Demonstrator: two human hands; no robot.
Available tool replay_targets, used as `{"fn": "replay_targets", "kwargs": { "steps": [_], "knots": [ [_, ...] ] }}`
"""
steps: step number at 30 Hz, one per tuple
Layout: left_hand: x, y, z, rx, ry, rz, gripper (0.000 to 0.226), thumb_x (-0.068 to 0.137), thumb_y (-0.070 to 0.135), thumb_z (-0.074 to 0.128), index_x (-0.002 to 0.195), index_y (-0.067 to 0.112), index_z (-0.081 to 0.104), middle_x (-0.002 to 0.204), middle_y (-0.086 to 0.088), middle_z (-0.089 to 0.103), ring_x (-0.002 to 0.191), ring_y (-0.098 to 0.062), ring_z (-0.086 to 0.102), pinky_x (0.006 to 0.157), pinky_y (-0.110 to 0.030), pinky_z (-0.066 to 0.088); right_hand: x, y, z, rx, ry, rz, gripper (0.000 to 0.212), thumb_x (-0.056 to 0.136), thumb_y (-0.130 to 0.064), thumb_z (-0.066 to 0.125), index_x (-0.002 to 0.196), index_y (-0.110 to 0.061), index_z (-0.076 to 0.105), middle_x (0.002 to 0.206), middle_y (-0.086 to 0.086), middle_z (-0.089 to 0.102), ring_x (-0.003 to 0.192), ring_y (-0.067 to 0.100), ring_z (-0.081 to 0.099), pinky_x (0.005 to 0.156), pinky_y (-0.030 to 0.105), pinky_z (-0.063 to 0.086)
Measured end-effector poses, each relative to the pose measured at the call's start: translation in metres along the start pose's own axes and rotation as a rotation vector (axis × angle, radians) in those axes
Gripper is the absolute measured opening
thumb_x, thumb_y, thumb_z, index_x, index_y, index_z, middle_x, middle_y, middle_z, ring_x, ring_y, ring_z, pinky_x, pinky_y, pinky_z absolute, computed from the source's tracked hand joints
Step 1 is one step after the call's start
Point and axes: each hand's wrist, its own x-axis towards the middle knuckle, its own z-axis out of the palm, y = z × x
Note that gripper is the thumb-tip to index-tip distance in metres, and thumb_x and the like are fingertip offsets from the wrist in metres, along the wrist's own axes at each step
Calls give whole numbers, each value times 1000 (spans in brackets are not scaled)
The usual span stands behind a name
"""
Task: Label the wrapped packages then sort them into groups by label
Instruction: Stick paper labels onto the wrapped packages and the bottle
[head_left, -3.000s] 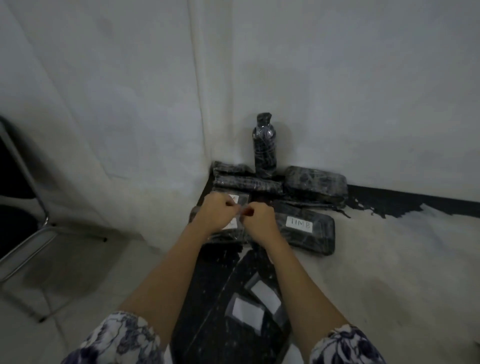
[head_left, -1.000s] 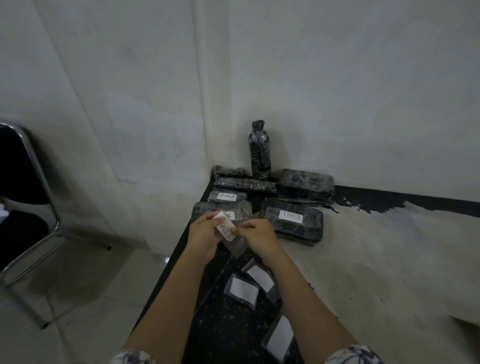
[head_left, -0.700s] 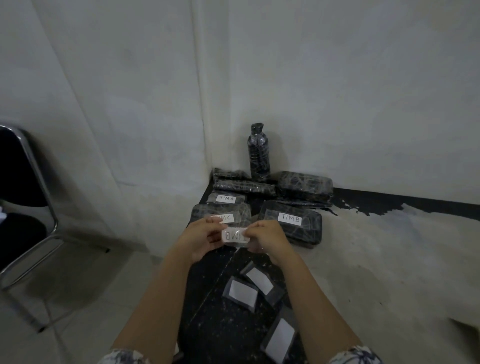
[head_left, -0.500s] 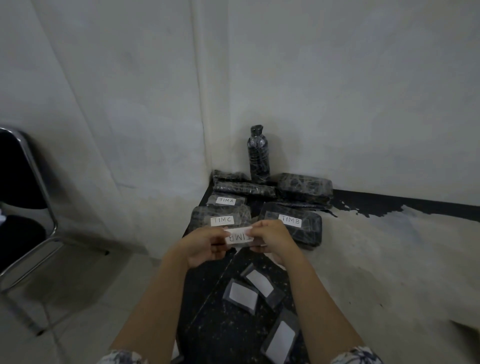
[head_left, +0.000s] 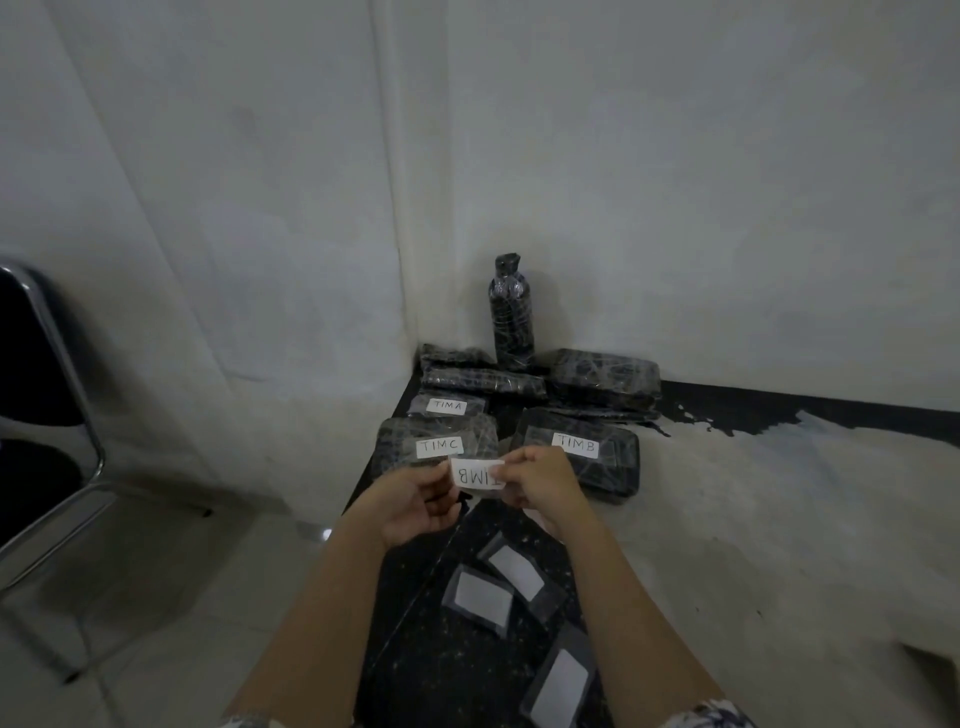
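Observation:
Between my left hand (head_left: 413, 501) and my right hand (head_left: 540, 480) I pinch a white label (head_left: 475, 474) whose writing "TIMB" shows mirrored. Beyond it lie black wrapped packages: one labelled TIMC (head_left: 439, 434), one labelled TIMA (head_left: 448, 405) and one labelled TIMB (head_left: 582, 449). Unlabelled wrapped packages (head_left: 605, 376) and a long flat one (head_left: 483, 379) sit by the wall, with a wrapped bottle (head_left: 511, 314) standing upright behind them.
Three blank labels on dark backing lie on the black counter: two overlapping (head_left: 483, 597), (head_left: 517, 566), and one nearer (head_left: 561, 691). The counter (head_left: 431, 670) ends at a drop on the left. A metal-framed chair (head_left: 47, 405) stands on the floor at left.
My hands lifted a label off the TIMC package area, drew it toward me and turned it flat between both hands. The TIMC label is now uncovered.

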Motion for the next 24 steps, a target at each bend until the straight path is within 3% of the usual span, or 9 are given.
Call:
{"fn": "replay_targets", "kwargs": {
  "steps": [4,8,11,13,16,21,24],
  "knots": [
    [1,2,-1,-22,13,-61,12,92,6,50,96,4,61,64,-7,66,67,-16,54,51,-26,55,0,1,1,-25,2,-36,13,84,-1,65,76,-9,59,85,5,64,84,21,65,66,24,55],
    [3,2,1,-2,48,-54,14,93,1,45,101,1,56,83,-13,60,71,-17,53,53,-26,56,0,1,0,-63,5,-54,16,85,0,63,73,-10,58,90,7,62,81,16,63,55,15,53],
    [5,4,4,23,140,-32,12,94,-3,42,95,1,53,87,-16,56,72,-18,50,64,-29,50,2,4,0,-90,-17,-75,7,85,2,63,79,-3,62,91,8,64,84,17,64,55,13,54],
    [5,5,7,48,196,-12,14,95,-4,40,88,0,51,85,-16,54,70,-17,47,65,-29,47,3,6,0,-157,-6,-100,1,84,-1,65,83,-2,66,93,9,66,91,21,67,69,21,58],
    [9,5,10,99,248,32,15,95,-3,41,85,-1,52,86,-17,53,70,-16,45,62,-28,46,4,10,1,-215,20,-107,9,83,-7,68,75,-11,66,93,8,68,94,22,66,85,35,57],
    [15,6,14,55,312,120,15,93,-3,44,80,-1,51,76,-11,49,66,-15,45,62,-27,47,5,11,0,-165,42,-74,19,83,-4,68,67,-14,63,90,9,68,94,25,66,85,41,58],
    [17,5,15,37,341,170,15,93,-1,45,81,-1,54,92,-16,57,77,-19,56,67,-29,52,4,9,-3,-82,42,-43,18,82,0,67,68,-12,64,88,9,67,90,24,66,84,40,58]
  ]
}}
